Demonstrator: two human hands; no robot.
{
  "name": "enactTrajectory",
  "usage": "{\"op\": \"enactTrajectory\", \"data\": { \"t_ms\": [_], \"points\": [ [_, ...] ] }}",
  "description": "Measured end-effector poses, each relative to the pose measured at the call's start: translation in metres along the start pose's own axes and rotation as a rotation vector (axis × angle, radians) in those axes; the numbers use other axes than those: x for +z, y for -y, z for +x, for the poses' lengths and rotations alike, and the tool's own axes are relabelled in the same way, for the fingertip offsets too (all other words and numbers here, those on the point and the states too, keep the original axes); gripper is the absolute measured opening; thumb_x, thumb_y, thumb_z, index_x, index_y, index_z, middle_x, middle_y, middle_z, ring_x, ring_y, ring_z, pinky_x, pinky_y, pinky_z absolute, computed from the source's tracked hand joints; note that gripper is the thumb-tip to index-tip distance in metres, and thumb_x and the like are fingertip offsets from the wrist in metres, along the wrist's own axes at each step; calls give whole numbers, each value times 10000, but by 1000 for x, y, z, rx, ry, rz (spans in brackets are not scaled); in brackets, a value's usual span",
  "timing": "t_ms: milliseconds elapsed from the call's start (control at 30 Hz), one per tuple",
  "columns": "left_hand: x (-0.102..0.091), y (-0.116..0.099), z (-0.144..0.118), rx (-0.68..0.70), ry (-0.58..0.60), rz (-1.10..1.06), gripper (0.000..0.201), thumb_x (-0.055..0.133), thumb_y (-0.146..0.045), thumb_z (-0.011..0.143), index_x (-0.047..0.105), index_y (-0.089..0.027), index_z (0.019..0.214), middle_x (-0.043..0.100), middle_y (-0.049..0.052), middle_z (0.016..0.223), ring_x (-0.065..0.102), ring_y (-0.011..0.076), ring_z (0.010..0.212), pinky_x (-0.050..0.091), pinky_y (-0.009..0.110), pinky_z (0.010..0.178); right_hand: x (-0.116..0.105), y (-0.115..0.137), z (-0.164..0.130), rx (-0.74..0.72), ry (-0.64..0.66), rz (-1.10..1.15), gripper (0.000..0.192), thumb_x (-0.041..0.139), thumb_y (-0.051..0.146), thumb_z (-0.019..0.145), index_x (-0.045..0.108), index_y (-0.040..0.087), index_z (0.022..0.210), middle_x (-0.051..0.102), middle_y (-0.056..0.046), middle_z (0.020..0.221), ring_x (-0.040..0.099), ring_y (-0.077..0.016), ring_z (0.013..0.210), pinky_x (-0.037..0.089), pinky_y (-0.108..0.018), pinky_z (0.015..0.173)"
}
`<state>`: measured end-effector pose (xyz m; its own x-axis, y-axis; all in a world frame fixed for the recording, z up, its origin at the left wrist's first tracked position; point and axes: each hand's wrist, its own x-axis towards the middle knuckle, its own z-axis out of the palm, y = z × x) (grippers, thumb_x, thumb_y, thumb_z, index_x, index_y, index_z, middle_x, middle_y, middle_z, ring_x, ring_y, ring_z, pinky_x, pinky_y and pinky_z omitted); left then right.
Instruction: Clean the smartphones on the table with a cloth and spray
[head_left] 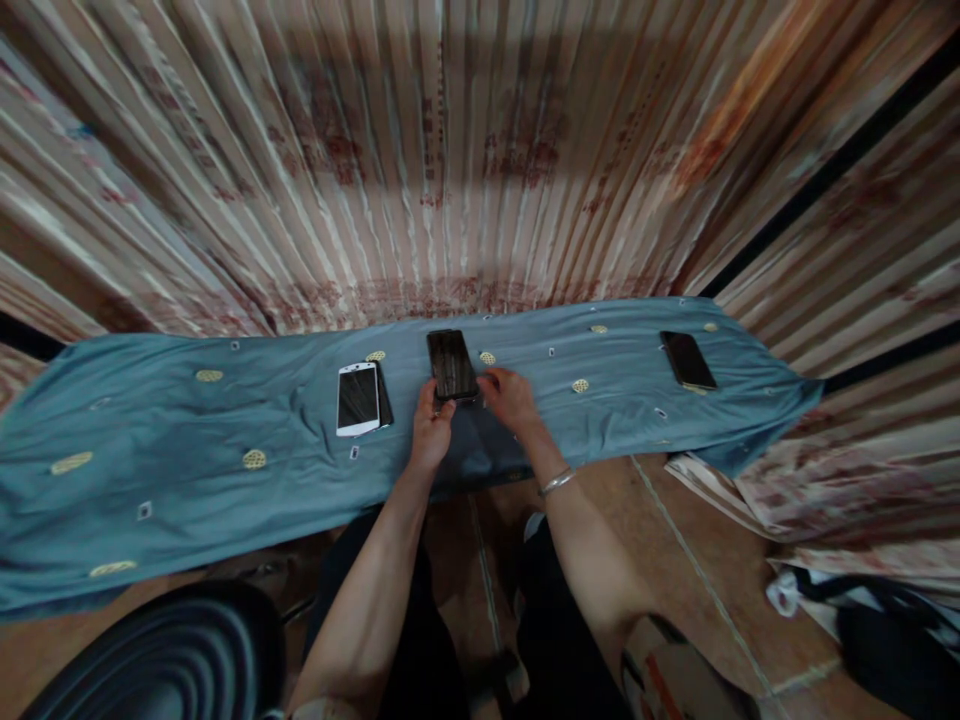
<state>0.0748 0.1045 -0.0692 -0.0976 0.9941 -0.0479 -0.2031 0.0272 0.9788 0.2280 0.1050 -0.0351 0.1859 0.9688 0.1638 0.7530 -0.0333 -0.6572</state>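
Forearms (pixel 375 610) are stretched toward a dark phone (pixel 453 362), held over mid blue cloth (pixel 300 405). Its lower-left corner is pinched by the left hand (pixel 432 430); the right hand (pixel 511 398) is curled at its lower-right corner, grip unclear.

Blue cloth (pixel 292 400), overlapping phones (pixel 358 400), black phone (pixel 688 360) at right

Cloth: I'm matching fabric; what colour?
The cloth is blue-green with yellow motifs, clearest in head view.
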Motion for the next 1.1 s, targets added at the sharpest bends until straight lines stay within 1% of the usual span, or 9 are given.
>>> {"op": "enactTrajectory", "data": {
  "t_ms": [100,167,233,333,467,600,733,900,1100],
  "points": [
    [-1,-14,-13,176,-40,144,488,738,-209,703,631,-218,1179,475,92,1455,355,252,1408,263,371,1162,-10,0,-1,-11,-7,326,171,600,301,867,721,192,920,746,-65,905,666,-200,853,484,-306,791],
    [-2,-21,-23,201,12,127,445,738,-276,723,647,-230,1157,530,89,1391,479,253,1306,348,373,1109,-12,2,-4,31,35,648,152,641,313,812,721,208,887,746,-27,852,663,-171,783,496,-281,733],
    [-1,-25,-33,99,38,18,410,742,-360,720,672,-206,1094,634,97,1226,601,256,1142,429,390,1029,-12,7,-8,83,107,883,189,679,321,755,719,218,909,747,-14,860,657,-152,745,499,-261,687],
    [1,-28,-43,-196,95,-245,421,763,-460,665,683,-164,954,715,89,946,675,262,966,495,424,921,-10,17,-16,73,208,1036,294,705,277,689,712,229,979,746,-16,940,661,-146,792,505,-250,698],
    [-3,-36,-49,-350,108,-461,391,774,-485,632,668,-166,831,715,56,846,684,227,892,514,397,869,-10,30,-24,-48,287,959,413,665,166,653,699,229,1060,723,-20,1067,651,-167,933,510,-266,803],
    [-12,-43,-50,-298,64,-415,398,823,-435,571,694,-164,832,709,40,832,668,200,864,505,332,796,-13,38,-34,-159,289,696,552,600,93,680,642,232,1212,690,-26,1147,645,-151,860,516,-265,776],
    [-19,-46,-50,-251,53,-334,391,875,-339,461,712,-165,770,694,8,755,609,124,686,461,262,679,-16,44,-46,-247,280,485,615,562,80,719,575,236,1314,678,-38,1178,645,-144,804,515,-274,751],
    [-24,-51,-51,-205,27,-333,363,880,-337,415,690,-167,674,651,-21,652,564,91,608,440,237,629,-14,44,-48,-210,246,430,529,607,148,754,595,219,1277,716,-36,1071,656,-142,762,511,-271,727],
    [-33,-54,-53,-130,18,-280,306,852,-335,481,699,-166,683,631,-28,615,531,82,569,427,230,609,-8,47,-47,-159,192,399,221,592,244,820,721,172,984,744,-43,905,676,-172,814,504,-277,756]
  ]
}}
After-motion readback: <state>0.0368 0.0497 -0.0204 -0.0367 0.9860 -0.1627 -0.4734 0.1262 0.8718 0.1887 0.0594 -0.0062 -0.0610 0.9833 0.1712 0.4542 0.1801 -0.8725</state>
